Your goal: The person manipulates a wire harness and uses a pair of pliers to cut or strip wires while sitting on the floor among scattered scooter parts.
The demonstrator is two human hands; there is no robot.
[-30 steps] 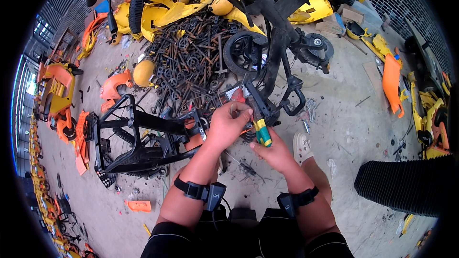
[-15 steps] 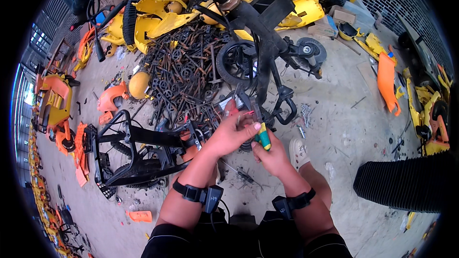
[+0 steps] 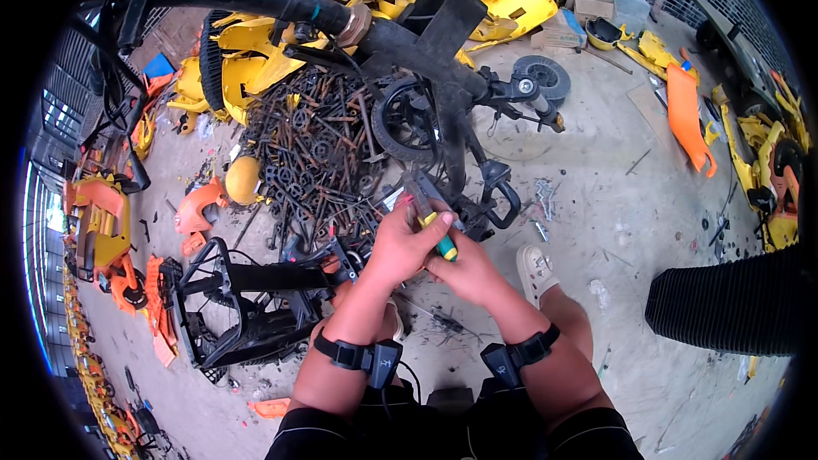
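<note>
A screwdriver (image 3: pixel 447 248) with a green and yellow handle lies slantwise between my hands, its shaft pointing away toward the black frame. My left hand (image 3: pixel 399 243) is closed round it, the thumb across the yellow part. Beneath the handle's green end is my right hand (image 3: pixel 470 271), curled with its thumb beside that end; its other fingers are partly hidden. Just beyond my hands stands a large black scooter frame (image 3: pixel 453 102), with a wheel (image 3: pixel 399 123) beside it. Red bits show near my left fingertips, too small to name. The screwdriver's tip is hard to make out.
A heap of rusty metal parts (image 3: pixel 311 145) lies ahead left, with yellow body panels (image 3: pixel 511 13) behind. At left stands another black frame (image 3: pixel 256 285). A ribbed black object (image 3: pixel 720 307) is at right. Loose bolts (image 3: pixel 544 196) and an orange panel (image 3: pixel 682 111) lie on the floor.
Both hands and the screwdriver have shifted slightly left and closer together. The scooter frame's upper tube appears farther left and lower, as the view has moved.
</note>
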